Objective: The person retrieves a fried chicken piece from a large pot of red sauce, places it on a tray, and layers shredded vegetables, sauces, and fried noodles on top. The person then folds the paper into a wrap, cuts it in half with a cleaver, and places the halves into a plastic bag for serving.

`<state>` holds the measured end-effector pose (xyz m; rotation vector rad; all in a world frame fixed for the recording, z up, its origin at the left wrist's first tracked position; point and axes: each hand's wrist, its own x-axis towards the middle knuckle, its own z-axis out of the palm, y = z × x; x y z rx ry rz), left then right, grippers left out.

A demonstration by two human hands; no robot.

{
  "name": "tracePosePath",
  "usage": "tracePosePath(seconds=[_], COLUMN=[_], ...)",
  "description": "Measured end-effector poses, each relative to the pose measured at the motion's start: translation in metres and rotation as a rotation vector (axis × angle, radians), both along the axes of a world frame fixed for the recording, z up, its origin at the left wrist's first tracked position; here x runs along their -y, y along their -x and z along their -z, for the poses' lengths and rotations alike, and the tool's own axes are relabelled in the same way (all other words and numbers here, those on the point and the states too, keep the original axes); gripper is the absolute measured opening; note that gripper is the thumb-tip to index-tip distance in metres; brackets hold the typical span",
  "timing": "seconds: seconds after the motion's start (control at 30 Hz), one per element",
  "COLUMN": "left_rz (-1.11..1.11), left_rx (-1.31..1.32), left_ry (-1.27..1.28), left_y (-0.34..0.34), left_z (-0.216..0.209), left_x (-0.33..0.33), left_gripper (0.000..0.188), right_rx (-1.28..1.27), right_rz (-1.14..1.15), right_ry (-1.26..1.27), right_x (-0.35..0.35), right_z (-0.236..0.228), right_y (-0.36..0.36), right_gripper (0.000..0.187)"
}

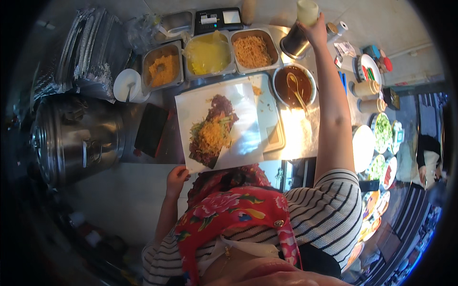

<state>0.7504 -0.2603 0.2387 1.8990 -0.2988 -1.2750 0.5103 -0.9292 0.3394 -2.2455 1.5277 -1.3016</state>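
My right hand point(313, 31), arm stretched far forward, is closed around a pale, cream-coloured bottle point(307, 12) above a tall metal container point(295, 44). By the near left corner of a white paper sheet point(247, 138) is my left hand point(178, 179), its fingers half bent and apart. Whether a fingertip touches the paper is too small to tell. On the sheet lies a dark reddish-purple food base point(222, 104), topped with green strips and a heap of orange-yellow shreds point(213, 134). Beneath the sheet is a pale board point(272, 125).
Metal trays hold orange mash point(163, 69), yellow food point(208, 56) and brown shreds point(252, 50). A bowl of brown sauce point(289, 78) has a spoon in it. At left stands a large steel pot point(78, 140); several plates and squeeze bottles point(369, 106) line the right. Another person point(429, 157) stands far right.
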Motion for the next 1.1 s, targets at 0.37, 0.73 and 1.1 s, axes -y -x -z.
tracePosePath(seconds=[0.37, 0.73, 1.1], left_rz=[-0.136, 0.32, 0.211], left_rx=[0.255, 0.563, 0.543], left_ry=[0.046, 0.919, 0.92], left_y=[0.004, 0.031, -0.037], left_z=[-0.047, -0.169, -0.195], left_x=[0.017, 0.184, 0.163], left_gripper=[0.023, 0.056, 0.054], right_rx=[0.244, 0.303, 0.304], right_rz=[-0.29, -0.79, -1.056], right_ry=[0.153, -0.603, -0.681], right_x=[-0.028, -0.337, -0.388], right_z=[-0.094, -0.104, -0.11], right_y=[0.025, -0.028, -0.13], right_gripper=[0.059, 0.073, 0.066])
